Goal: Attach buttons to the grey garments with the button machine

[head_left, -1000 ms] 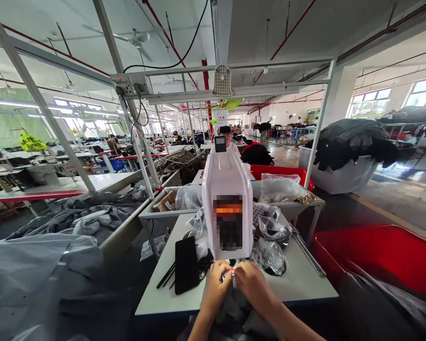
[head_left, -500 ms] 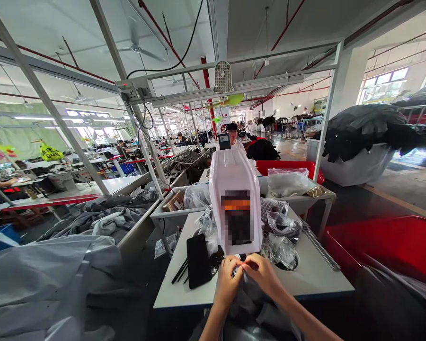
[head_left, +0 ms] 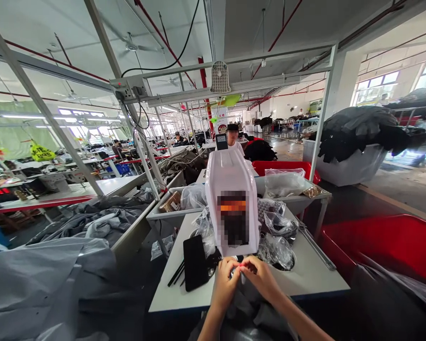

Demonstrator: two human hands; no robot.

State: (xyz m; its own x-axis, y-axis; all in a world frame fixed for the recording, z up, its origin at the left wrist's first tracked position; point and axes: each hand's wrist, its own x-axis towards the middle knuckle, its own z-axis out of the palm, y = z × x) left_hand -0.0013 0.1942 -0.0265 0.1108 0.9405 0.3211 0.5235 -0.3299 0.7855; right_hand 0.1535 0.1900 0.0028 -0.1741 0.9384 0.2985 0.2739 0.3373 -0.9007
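Note:
My left hand point(head_left: 226, 282) and my right hand point(head_left: 258, 275) meet just below the front of a white machine housing point(head_left: 230, 177). Both are closed, thumbs and forefingers pinched with the tips nearly touching. Grey fabric point(head_left: 250, 310) rises from my lap to between them, and its upper edge seems to be in both pinches. A small red light shows on the fingertips. The exact bit of fabric gripped is hidden by my fingers. The lower front of the machine is blurred out by a pixel block.
A black phone point(head_left: 195, 263) lies left on the white table point(head_left: 170, 293), beside dark sticks. Clear plastic bags point(head_left: 277, 251) with small parts sit right of the machine, near a metal bar point(head_left: 317, 246). Red bin point(head_left: 383, 241) right; grey cloth heap point(head_left: 46, 284) left. A person sits opposite.
The whole view has shifted slightly to the left. My hands stay pinched together at the machine front; the red light on the fingertips is plainer now.

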